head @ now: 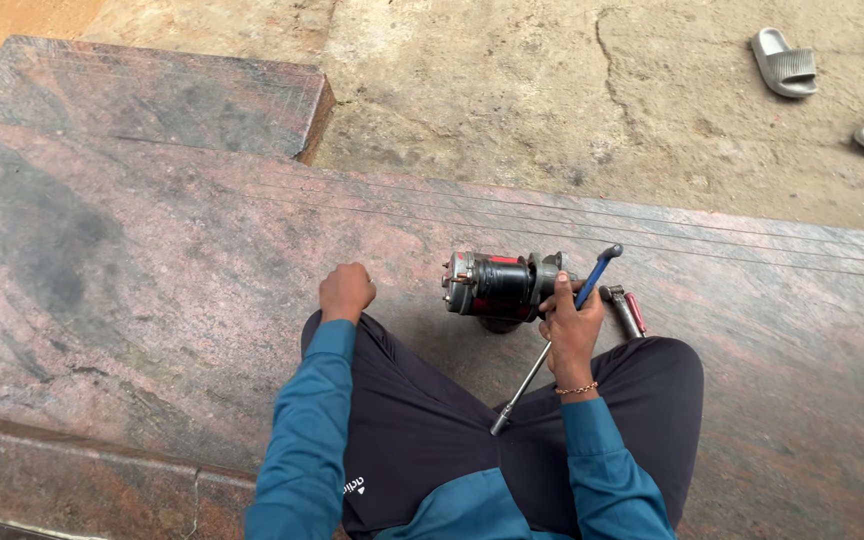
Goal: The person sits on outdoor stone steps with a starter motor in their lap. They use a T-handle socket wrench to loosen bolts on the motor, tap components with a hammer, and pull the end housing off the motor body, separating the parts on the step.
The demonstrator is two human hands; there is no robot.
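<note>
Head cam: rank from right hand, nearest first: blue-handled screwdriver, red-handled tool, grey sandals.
From the right hand:
1. blue-handled screwdriver, in its grip.
2. red-handled tool, just to its right on the stone slab.
3. grey sandals, far off on the concrete, top right.

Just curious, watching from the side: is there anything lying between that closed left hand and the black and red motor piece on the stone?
Nothing visible does. The left hand rests as a fist on the stone slab, and only bare slab lies between it and the motor. The right hand is at the motor's other end, gripping a blue-handled tool.
</note>
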